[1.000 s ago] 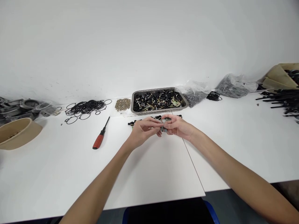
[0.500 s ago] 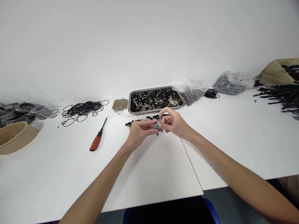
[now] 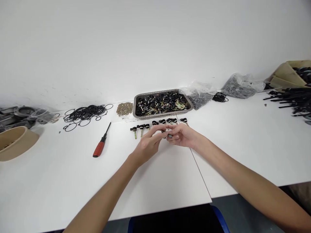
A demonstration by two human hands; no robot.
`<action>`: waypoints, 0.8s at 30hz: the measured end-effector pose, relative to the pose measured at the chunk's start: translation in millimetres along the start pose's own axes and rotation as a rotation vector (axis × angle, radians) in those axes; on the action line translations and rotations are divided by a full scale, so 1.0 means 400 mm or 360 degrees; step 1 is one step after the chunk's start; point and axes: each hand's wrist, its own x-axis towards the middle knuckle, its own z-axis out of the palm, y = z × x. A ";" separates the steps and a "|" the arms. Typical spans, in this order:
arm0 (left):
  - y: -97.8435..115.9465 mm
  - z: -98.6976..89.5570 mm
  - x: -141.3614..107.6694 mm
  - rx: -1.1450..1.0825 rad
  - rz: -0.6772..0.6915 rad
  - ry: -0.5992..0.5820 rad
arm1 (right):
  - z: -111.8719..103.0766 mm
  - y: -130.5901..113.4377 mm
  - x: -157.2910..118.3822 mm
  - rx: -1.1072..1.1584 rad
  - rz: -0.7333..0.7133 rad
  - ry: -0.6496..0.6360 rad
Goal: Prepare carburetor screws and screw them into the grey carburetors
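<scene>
My left hand and my right hand meet over the white table, fingertips together. Between them they pinch a small grey part, mostly covered by the fingers, so its exact kind cannot be made out. Just beyond the hands, a row of several small black-headed parts with brass-coloured stems lies on the table. Behind that row stands a metal tray full of small black and brass-coloured pieces.
A red-handled screwdriver lies to the left. Black rubber rings and a pile of small brass pieces are near the wall. Plastic bags of small parts and black rods sit at the right. A beige bowl stands far left.
Both hands have drawn closer together around the grey part, the right hand turning and coming down. More of the row of black-headed parts now shows.
</scene>
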 end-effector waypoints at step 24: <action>0.014 -0.048 0.052 -0.1467 -0.1561 0.0183 | -0.025 -0.026 0.001 -0.0303 -0.0565 -0.0183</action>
